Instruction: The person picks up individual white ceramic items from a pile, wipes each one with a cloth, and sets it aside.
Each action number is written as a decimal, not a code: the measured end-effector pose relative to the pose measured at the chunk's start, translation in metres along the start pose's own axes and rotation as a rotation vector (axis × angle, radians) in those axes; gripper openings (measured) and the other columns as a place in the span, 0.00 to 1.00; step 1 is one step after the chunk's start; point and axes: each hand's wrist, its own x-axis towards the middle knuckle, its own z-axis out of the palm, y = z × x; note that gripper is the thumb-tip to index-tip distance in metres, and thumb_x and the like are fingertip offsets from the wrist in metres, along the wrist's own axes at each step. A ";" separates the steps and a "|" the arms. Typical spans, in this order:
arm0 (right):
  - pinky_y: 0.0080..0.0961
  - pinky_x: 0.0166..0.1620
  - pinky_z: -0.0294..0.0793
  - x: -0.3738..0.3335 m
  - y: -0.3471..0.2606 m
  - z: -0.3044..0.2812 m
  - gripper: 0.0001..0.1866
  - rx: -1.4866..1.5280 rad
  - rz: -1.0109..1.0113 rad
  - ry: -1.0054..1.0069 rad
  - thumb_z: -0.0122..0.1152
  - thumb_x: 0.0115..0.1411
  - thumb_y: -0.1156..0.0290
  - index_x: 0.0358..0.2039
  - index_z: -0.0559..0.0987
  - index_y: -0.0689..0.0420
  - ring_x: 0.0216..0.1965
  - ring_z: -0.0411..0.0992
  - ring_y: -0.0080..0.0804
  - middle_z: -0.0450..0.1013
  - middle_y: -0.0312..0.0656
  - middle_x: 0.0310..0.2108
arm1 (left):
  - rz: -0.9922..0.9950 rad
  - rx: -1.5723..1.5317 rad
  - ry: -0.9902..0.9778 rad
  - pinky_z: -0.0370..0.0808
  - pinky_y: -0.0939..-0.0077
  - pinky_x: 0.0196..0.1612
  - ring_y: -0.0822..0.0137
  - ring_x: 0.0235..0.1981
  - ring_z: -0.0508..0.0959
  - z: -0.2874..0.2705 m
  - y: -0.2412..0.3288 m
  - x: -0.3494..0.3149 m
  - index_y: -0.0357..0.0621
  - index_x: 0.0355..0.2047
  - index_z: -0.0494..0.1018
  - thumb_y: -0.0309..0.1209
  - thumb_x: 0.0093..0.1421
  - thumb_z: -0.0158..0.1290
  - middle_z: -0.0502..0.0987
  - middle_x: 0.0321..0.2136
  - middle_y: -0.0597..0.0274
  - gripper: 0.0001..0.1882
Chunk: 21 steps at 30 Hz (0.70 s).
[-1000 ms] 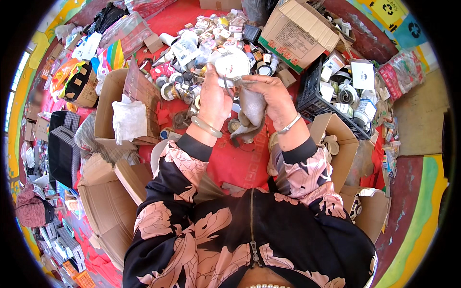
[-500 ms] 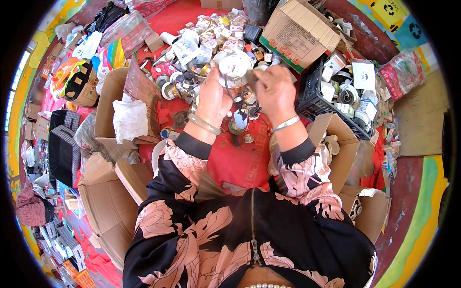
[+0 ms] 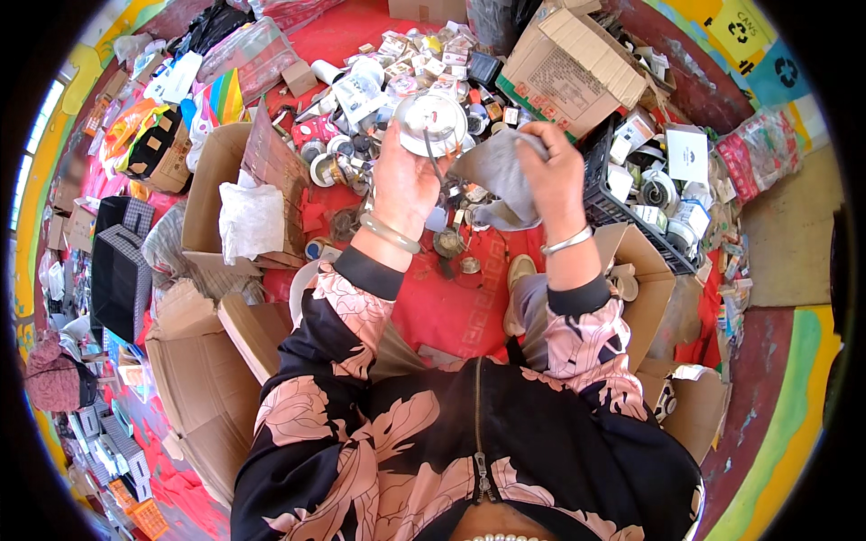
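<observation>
My left hand [image 3: 403, 187] is closed around a round white light fixture [image 3: 437, 115] that looks like a downlight, its disc facing up and a dark wire looping down over it. My right hand [image 3: 557, 176] pinches a grey cloth [image 3: 505, 173], which hangs to the right of the fixture. The cloth's left corner reaches close to the wire; whether they touch I cannot tell. Beyond and below both hands spreads a heap of small boxes [image 3: 431, 65] and loose lamp parts [image 3: 448, 242] on a red floor covering [image 3: 446, 302].
A black plastic crate [image 3: 622, 212] of mixed fixtures stands at the right, with an open carton [image 3: 651, 275] nearer me. At the far right leans a larger cardboard box [image 3: 573, 72]. Left of me are a carton with white cloth [image 3: 250, 222] and another open carton [image 3: 203, 388].
My right hand has moved right and back from the fixture, and the grey cloth now shows spread out below it. The left hand still holds the fixture, shifted slightly left.
</observation>
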 end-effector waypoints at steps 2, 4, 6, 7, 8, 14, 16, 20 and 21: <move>0.30 0.35 0.70 -0.011 -0.020 0.013 0.08 -0.138 -0.226 -0.003 0.59 0.48 0.73 0.30 0.76 0.57 0.30 0.70 0.40 0.73 0.44 0.27 | 0.018 0.010 -0.033 0.68 0.56 0.50 0.59 0.50 0.69 -0.001 -0.003 0.001 0.47 0.55 0.59 0.42 0.66 0.31 0.67 0.50 0.58 0.21; 0.33 0.34 0.70 -0.019 -0.027 0.023 0.08 -0.183 -0.344 -0.017 0.61 0.45 0.75 0.29 0.77 0.54 0.31 0.69 0.41 0.71 0.42 0.26 | -0.013 -0.021 -0.015 0.66 0.60 0.53 0.61 0.50 0.69 0.004 -0.008 0.000 0.44 0.54 0.60 0.41 0.66 0.31 0.68 0.50 0.58 0.21; 0.33 0.35 0.70 -0.023 -0.021 0.033 0.08 -0.166 -0.356 0.007 0.61 0.44 0.76 0.28 0.78 0.54 0.31 0.69 0.41 0.71 0.41 0.26 | -0.010 -0.019 -0.059 0.63 0.62 0.55 0.62 0.50 0.68 0.007 -0.014 -0.005 0.42 0.53 0.60 0.40 0.66 0.31 0.68 0.50 0.57 0.21; 0.32 0.35 0.70 -0.023 -0.016 0.036 0.07 -0.157 -0.361 0.019 0.61 0.44 0.76 0.28 0.78 0.54 0.31 0.69 0.41 0.71 0.41 0.26 | -0.009 -0.019 -0.082 0.62 0.64 0.56 0.62 0.50 0.68 0.008 -0.017 -0.007 0.41 0.53 0.60 0.40 0.66 0.31 0.67 0.50 0.57 0.21; 0.32 0.34 0.70 -0.022 -0.013 0.039 0.07 -0.176 -0.381 0.038 0.61 0.43 0.76 0.27 0.79 0.55 0.32 0.69 0.40 0.71 0.40 0.26 | 0.004 -0.028 -0.084 0.59 0.66 0.58 0.63 0.51 0.67 0.011 -0.020 -0.009 0.39 0.53 0.59 0.39 0.67 0.31 0.67 0.50 0.57 0.21; 0.33 0.32 0.70 -0.026 -0.024 0.038 0.10 -0.529 -0.411 -0.086 0.57 0.45 0.75 0.31 0.78 0.57 0.33 0.67 0.42 0.68 0.41 0.29 | 0.077 -0.069 -0.170 0.58 0.66 0.58 0.63 0.52 0.66 0.010 -0.026 -0.011 0.38 0.53 0.59 0.40 0.67 0.31 0.66 0.51 0.56 0.22; 0.34 0.33 0.70 -0.027 -0.023 0.041 0.10 -0.527 -0.415 -0.086 0.55 0.46 0.76 0.32 0.78 0.58 0.33 0.67 0.43 0.68 0.43 0.30 | 0.091 -0.055 -0.175 0.58 0.66 0.58 0.63 0.52 0.66 0.014 -0.024 -0.013 0.38 0.53 0.59 0.41 0.67 0.31 0.66 0.51 0.56 0.22; 0.37 0.34 0.70 -0.029 -0.018 0.046 0.11 -0.489 -0.359 -0.096 0.53 0.46 0.78 0.32 0.78 0.58 0.34 0.67 0.45 0.68 0.43 0.31 | 0.063 -0.038 -0.137 0.60 0.66 0.57 0.63 0.52 0.66 0.012 -0.026 -0.015 0.38 0.53 0.59 0.42 0.67 0.31 0.67 0.51 0.56 0.23; 0.37 0.35 0.70 -0.029 -0.017 0.046 0.11 -0.424 -0.348 -0.093 0.53 0.46 0.78 0.32 0.78 0.59 0.34 0.67 0.46 0.69 0.44 0.30 | 0.048 -0.044 -0.132 0.60 0.66 0.56 0.63 0.51 0.67 0.011 -0.027 -0.014 0.38 0.53 0.59 0.42 0.67 0.31 0.67 0.50 0.56 0.23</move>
